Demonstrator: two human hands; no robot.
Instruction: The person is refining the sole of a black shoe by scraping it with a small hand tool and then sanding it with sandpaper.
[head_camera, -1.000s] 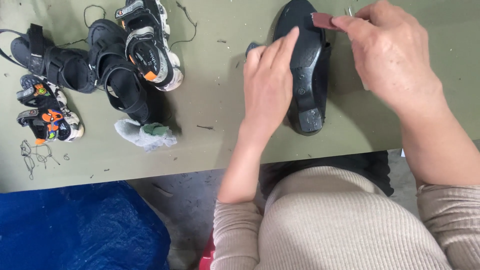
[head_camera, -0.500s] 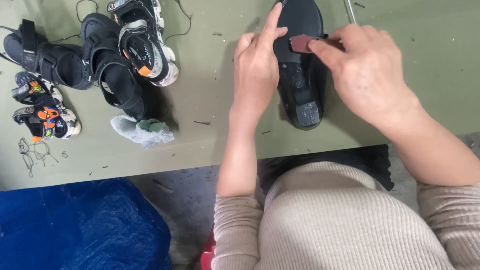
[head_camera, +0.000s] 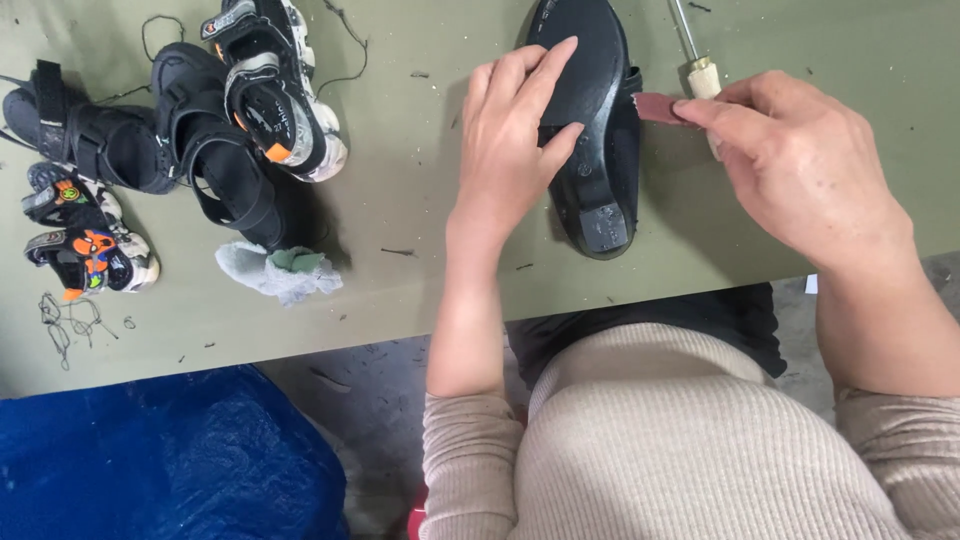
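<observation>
Left hand (head_camera: 510, 150) pins the upturned shoe (head_camera: 592, 120) flat; right hand (head_camera: 795, 165), at 3 o'clock, pinches a sanding strip (head_camera: 655, 107) — the sole looks stiff, probably steadiest held mid-sole.

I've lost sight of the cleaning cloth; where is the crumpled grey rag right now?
In the head view, the grey rag lies on the left of the green table, just below the black sandal and well left of the left hand.

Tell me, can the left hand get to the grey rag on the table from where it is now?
Probably yes. The left hand rests on the black shoe, and the grey rag lies to its left with only bare table between them; nothing stands in the way.
</observation>
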